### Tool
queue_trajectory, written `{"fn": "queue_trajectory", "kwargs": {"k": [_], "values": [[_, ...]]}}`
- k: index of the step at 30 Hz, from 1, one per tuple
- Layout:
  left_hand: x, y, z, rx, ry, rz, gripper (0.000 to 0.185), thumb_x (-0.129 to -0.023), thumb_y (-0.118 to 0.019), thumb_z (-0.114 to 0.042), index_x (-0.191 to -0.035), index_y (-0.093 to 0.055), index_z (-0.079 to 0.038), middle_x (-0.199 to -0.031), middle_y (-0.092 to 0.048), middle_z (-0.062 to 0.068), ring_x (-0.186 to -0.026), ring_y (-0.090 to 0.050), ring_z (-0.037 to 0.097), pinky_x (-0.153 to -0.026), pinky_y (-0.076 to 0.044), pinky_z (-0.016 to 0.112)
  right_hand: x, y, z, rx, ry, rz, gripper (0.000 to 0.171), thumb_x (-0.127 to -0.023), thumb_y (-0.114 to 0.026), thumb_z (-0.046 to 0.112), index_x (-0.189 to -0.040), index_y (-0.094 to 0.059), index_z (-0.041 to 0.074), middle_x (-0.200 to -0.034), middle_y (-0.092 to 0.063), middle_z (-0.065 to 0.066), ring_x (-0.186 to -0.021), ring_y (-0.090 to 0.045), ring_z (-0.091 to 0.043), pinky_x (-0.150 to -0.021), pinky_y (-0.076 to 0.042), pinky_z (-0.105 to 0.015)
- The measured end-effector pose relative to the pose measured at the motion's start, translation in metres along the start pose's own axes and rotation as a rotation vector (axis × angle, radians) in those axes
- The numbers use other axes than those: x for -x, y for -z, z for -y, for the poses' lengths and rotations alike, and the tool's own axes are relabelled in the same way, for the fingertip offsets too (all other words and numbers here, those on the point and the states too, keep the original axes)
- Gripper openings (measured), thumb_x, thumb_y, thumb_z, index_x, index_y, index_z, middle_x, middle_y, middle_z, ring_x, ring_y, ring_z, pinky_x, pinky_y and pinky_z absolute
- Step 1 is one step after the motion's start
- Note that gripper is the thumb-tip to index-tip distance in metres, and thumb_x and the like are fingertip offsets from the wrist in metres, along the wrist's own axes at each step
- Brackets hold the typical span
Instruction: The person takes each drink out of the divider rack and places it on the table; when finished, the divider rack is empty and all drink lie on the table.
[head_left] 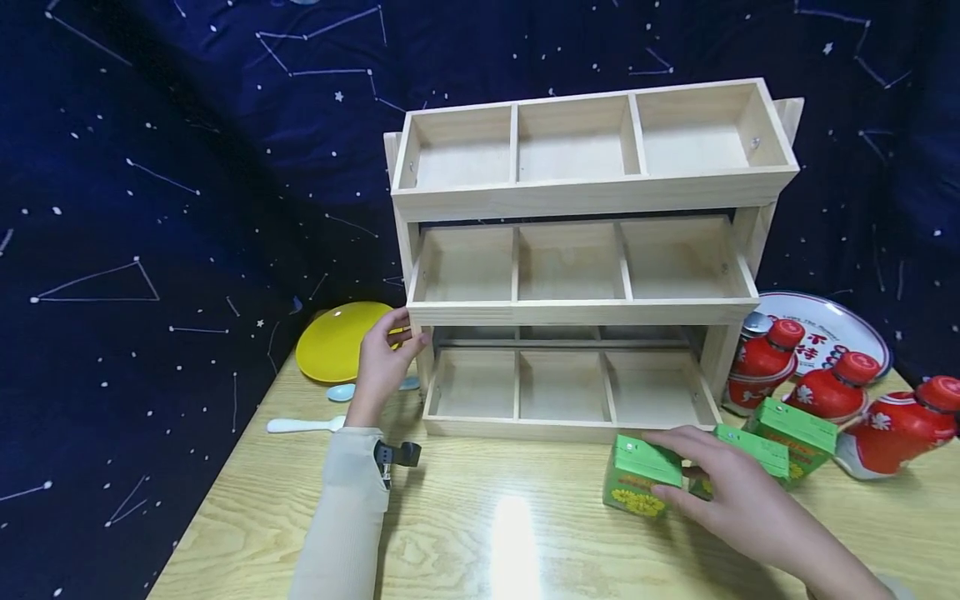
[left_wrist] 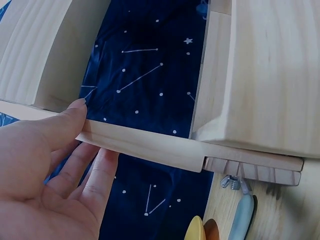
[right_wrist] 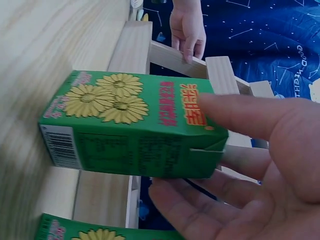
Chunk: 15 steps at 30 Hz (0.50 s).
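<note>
A wooden three-tier shelf rack with divided trays stands on the table. At its left side, my left hand grips the side post, thumb on one face and fingers behind the other. My right hand holds a green drink carton with yellow flowers, in front of the lowest tray's right end. In the right wrist view the thumb lies on the flowered face of the carton, fingers on the opposite side. Two more green cartons stand just behind this hand, one partly hidden by it.
Several red bottles stand at the right, before a white plate with red lettering. At the left are a yellow plate, a white-handled utensil and a light blue spoon. A dark starry cloth hangs behind.
</note>
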<state>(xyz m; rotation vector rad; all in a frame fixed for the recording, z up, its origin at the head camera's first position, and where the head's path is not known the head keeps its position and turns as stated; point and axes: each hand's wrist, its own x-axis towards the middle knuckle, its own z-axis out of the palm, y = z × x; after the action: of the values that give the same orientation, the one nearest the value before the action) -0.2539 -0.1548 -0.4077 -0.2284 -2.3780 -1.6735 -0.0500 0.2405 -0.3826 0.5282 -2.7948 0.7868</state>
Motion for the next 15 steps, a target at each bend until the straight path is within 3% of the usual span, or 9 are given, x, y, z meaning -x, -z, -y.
{"fn": "queue_trajectory", "kwargs": {"k": [5, 9, 15], "values": [[0.001, -0.001, -0.002, -0.007, -0.017, -0.015, 0.048, -0.089, -0.074, -0.011, -0.134, -0.058, -0.011, -0.123, -0.062, 0.008, -0.109, -0.063, 0.026, -0.094, -0.054, 0.041, -0.001, 0.006, 0.003, 0.010, -0.032, 0.041, 0.049, -0.085, -0.078, 0.040, -0.129, -0.065, 0.022, -0.120, -0.064, 0.008, -0.105, -0.060, -0.015, -0.082, -0.055, -0.043], [0.003, -0.002, -0.004, -0.026, -0.024, -0.033, 0.046, -0.089, -0.074, -0.010, -0.132, -0.059, -0.008, -0.120, -0.063, 0.011, -0.108, -0.064, 0.029, -0.095, -0.053, 0.042, -0.003, 0.014, 0.005, -0.021, -0.056, 0.057, 0.046, -0.089, -0.073, 0.040, -0.129, -0.064, 0.019, -0.122, -0.064, 0.004, -0.104, -0.060, -0.015, -0.079, -0.057, -0.038], [0.010, 0.005, -0.008, -0.111, -0.031, -0.016, 0.045, -0.092, -0.072, -0.022, -0.134, -0.058, -0.013, -0.125, -0.063, 0.007, -0.109, -0.063, 0.026, -0.096, -0.052, 0.042, -0.010, 0.036, 0.013, -0.059, -0.074, 0.072, 0.046, -0.091, -0.071, 0.035, -0.133, -0.062, 0.017, -0.127, -0.062, -0.004, -0.099, -0.064, -0.018, -0.072, -0.057, -0.029]]}}
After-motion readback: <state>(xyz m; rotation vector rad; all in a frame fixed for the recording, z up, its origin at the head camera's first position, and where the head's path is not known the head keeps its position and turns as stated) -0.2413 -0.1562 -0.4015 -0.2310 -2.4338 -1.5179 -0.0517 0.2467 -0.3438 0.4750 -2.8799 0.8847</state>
